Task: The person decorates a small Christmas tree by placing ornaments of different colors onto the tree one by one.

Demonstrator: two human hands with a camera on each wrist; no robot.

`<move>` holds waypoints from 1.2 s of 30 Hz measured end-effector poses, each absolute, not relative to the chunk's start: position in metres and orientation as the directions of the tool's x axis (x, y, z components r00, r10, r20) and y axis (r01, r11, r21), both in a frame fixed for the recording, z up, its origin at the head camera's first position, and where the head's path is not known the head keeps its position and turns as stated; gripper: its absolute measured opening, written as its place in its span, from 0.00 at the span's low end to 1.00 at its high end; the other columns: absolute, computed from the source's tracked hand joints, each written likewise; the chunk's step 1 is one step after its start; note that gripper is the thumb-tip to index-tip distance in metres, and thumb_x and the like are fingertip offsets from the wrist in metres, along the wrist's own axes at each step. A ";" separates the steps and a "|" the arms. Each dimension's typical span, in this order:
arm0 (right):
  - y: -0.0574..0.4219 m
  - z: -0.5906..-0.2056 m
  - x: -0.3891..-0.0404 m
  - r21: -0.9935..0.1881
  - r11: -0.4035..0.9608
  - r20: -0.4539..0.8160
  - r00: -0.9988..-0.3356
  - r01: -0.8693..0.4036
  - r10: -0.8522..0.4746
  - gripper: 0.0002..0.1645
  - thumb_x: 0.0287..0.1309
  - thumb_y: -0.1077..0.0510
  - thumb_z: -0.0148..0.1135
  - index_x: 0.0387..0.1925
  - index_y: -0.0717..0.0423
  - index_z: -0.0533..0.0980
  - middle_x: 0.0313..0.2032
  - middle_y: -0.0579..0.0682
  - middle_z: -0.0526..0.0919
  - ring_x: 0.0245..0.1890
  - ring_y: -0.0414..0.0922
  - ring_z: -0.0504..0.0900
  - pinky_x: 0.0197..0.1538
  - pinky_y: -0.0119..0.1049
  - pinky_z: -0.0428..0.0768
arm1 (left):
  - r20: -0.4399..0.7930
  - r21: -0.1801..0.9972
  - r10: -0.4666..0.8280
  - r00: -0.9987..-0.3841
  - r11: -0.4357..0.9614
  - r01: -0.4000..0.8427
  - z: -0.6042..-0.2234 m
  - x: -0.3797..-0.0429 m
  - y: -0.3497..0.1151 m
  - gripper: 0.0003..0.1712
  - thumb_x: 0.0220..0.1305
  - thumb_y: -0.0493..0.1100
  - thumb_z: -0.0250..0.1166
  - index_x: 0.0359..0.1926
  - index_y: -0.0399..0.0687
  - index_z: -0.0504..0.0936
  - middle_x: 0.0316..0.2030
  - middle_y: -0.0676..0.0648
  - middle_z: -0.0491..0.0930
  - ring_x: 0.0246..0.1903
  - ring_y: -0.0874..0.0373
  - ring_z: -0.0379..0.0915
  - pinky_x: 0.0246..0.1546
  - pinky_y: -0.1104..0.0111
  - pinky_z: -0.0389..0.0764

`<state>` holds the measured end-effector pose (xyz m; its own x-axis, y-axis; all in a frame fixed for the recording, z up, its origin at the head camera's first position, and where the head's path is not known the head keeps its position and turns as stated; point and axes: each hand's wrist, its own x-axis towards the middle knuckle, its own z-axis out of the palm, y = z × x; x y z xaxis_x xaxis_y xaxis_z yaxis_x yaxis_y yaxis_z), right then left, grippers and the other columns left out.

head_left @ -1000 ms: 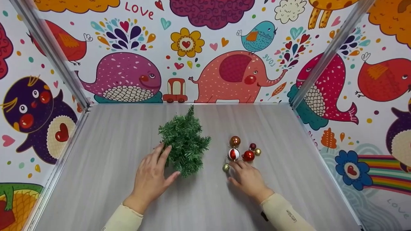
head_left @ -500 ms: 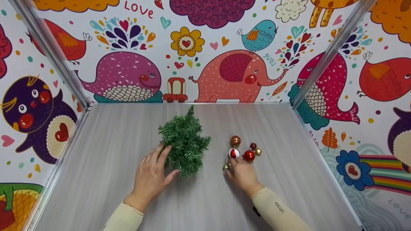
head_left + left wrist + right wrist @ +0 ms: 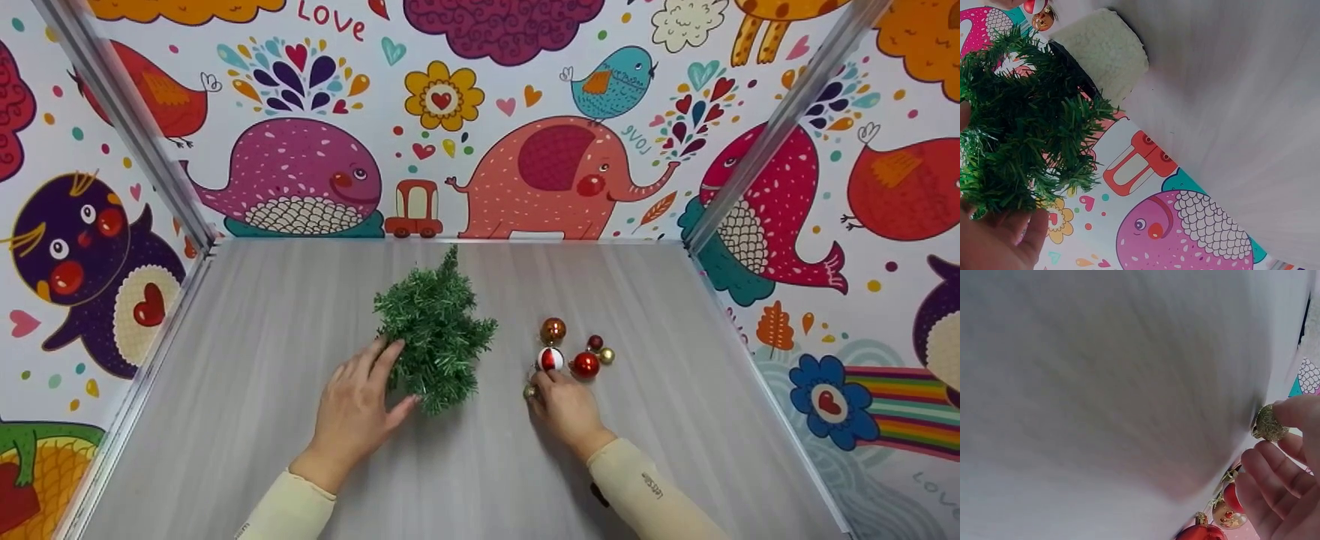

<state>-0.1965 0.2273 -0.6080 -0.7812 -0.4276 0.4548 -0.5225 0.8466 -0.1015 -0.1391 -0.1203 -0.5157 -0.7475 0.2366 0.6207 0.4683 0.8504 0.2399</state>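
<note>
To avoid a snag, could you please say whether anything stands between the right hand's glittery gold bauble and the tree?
Nothing visible does: only bare tabletop separates the glittery gold bauble from the artificial Christmas tree.

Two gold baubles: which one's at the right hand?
The glittery gold bauble, nearer the green tree, pinched by the right hand. The other gold bauble sits beside the bright red bauble, clear of the hand.

2 cream sleeves [image 3: 291, 505], dark lettering [image 3: 652, 485] along right, black piece [image 3: 599, 494] underneath.
</note>
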 end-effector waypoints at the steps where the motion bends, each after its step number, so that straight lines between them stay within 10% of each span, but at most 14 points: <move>1: 0.227 -0.608 -0.197 -0.107 0.845 0.459 -0.780 -0.524 -0.426 0.16 0.46 0.57 0.77 0.35 0.54 0.78 0.28 0.49 0.77 0.27 0.52 0.81 0.27 0.47 0.79 | 0.622 0.238 0.238 -0.746 0.850 0.470 -0.516 -0.139 -0.121 0.50 0.46 0.56 0.80 0.68 0.46 0.70 0.59 0.35 0.73 0.49 0.38 0.77 0.44 0.47 0.79; 36: 0.231 -0.579 -0.175 -0.128 0.801 0.519 -0.728 -0.585 -0.448 0.18 0.44 0.58 0.77 0.39 0.50 0.79 0.34 0.45 0.81 0.31 0.47 0.83 0.30 0.45 0.81 | 0.626 0.245 0.243 -0.741 0.841 0.482 -0.518 -0.141 -0.122 0.49 0.47 0.56 0.79 0.68 0.46 0.70 0.59 0.35 0.74 0.48 0.38 0.78 0.45 0.46 0.79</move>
